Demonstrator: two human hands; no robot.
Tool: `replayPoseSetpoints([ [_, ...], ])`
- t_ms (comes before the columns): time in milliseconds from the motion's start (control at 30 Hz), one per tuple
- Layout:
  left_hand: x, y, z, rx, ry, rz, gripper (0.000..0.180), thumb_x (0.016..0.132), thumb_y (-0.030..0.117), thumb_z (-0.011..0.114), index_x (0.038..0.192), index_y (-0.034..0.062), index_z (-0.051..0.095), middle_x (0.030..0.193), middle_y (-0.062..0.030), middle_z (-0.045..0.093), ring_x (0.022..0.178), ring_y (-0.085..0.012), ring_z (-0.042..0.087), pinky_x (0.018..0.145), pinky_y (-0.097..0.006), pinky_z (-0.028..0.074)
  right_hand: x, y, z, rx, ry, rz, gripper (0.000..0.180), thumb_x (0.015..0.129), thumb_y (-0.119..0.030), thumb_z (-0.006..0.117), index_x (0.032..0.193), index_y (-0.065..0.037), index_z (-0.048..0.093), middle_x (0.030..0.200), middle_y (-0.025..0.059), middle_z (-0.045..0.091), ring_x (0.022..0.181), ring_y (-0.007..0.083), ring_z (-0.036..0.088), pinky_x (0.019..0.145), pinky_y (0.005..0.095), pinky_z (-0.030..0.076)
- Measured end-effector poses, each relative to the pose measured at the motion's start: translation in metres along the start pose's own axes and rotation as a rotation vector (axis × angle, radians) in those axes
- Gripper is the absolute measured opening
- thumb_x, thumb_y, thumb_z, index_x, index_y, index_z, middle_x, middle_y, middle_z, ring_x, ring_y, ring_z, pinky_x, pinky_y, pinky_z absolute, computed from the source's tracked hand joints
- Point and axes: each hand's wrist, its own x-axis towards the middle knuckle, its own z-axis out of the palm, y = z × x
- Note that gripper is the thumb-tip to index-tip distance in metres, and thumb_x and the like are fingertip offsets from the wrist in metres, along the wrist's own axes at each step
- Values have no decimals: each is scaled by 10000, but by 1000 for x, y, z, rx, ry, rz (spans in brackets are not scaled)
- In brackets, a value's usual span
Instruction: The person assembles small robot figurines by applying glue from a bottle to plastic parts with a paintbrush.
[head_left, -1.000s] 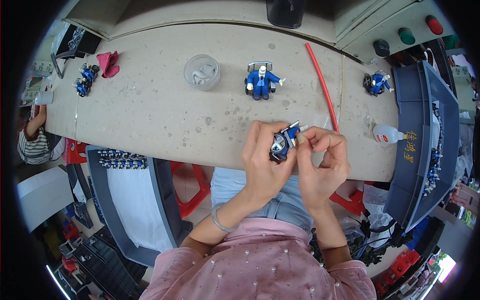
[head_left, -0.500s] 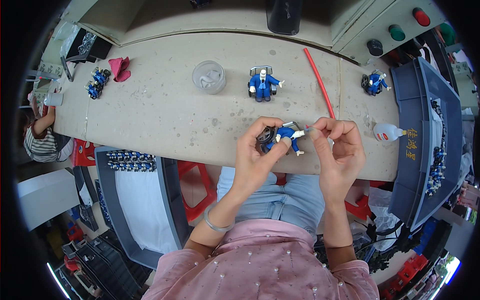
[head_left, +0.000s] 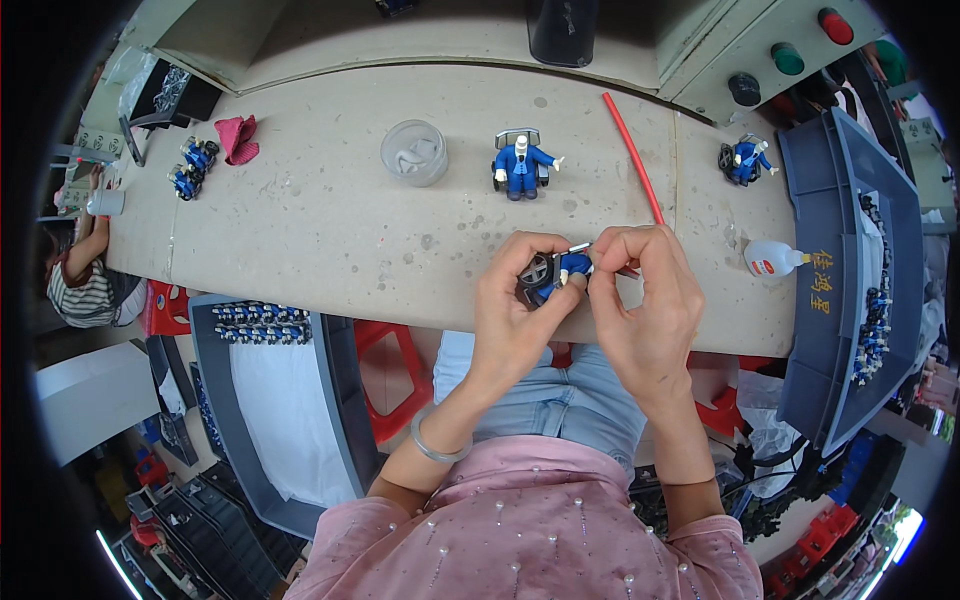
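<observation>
My left hand [head_left: 505,310] is closed round a small toy figure in a wheelchair [head_left: 572,265], holding it on its side over the table's near edge. Blue clothing and one dark spoked wheel show between the fingers. Pressed up against the figure's head end, my right hand [head_left: 650,305] has its thumb and fingers pinched together. Those fingers cover the head, and whatever small piece they grip is hidden. A matching wheelchair figure [head_left: 521,170] in a blue suit, one arm stretched out, sits upright on the table beyond my hands.
A clear cup [head_left: 414,153], a red stick [head_left: 632,155], a pink cloth [head_left: 237,139] and a white squeeze bottle [head_left: 770,258] lie about the table [head_left: 320,220]. More figures [head_left: 192,167] stand left, another [head_left: 747,160] right. Grey crates [head_left: 352,420] flank me. A person [head_left: 85,260] sits far left.
My right hand has moved left and closed in on the figure's head, which showed before and is now covered. The left hand keeps its hold on the figure.
</observation>
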Motion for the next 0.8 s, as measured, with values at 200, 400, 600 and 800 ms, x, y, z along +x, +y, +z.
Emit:
replayPoseSetpoints([
  [200,-1,-2,2,70,25,74,265,710,-18,651,968,-18,592,901,-55,562,815,-118,528,715,-236,422,-4,-1,0,18,29,32,252,642,159,618,808,0,515,772,95,573,684,237,566,579,329,467],
  [400,2,-7,5,128,65,149,269,703,-16,654,963,1,589,872,-78,550,781,-160,530,694,-257,420,-8,-5,5,37,23,32,252,643,152,630,796,-7,509,789,98,593,695,237,576,596,313,479],
  [600,2,-4,4,93,62,87,261,712,-14,656,963,-7,584,876,-69,545,803,-146,529,697,-249,422,-4,-5,6,-2,82,58,244,660,144,636,793,-14,507,785,104,596,694,216,572,610,300,476],
  [800,2,6,-8,-112,-77,-99,245,789,29,650,1022,6,579,839,-7,571,698,-44,506,628,-202,417,9,7,-10,396,183,378,223,752,106,632,799,-32,464,837,85,625,733,94,518,681,240,447],
])
